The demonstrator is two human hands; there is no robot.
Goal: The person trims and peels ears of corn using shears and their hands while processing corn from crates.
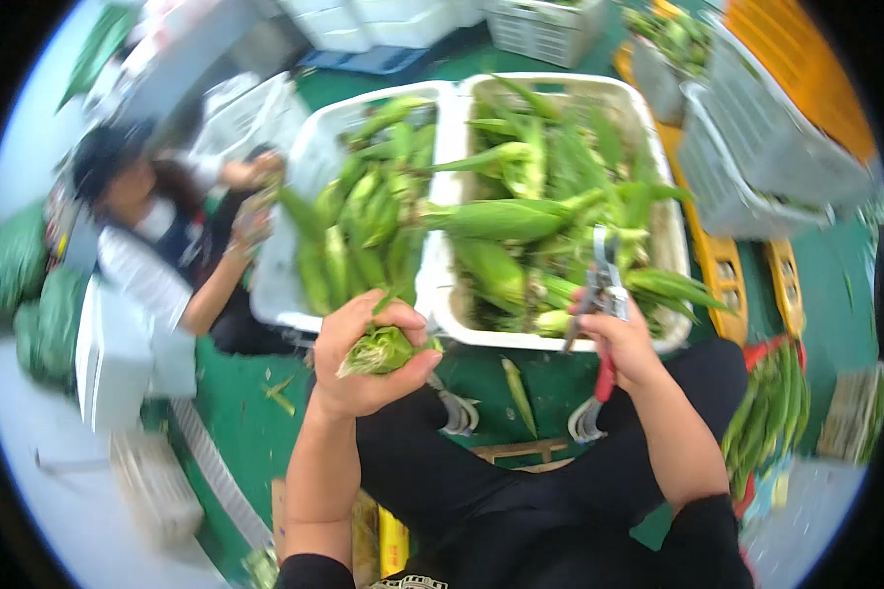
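Observation:
My left hand (368,353) is closed around an ear of corn (383,349) in green husk, its frayed pale end facing me. Most of that ear is hidden by my fingers. In my right hand (626,342) is a pair of pruning shears (604,287) with a red handle, blades pointing away from me. The shears are over the near edge of the right white plastic crate (516,338), which is heaped with husked-on corn ears (501,219) and loose leaves. Beside it, the left white crate (276,287) holds several more green ears (361,202).
A co-worker (169,228) sits left of the crates, hands at the left crate's rim. Stacked grey crates (737,177) stand on yellow plastic bases (714,280) at right. A red bag (755,353) holds green ears by my right knee. A husk piece (518,397) lies between my feet.

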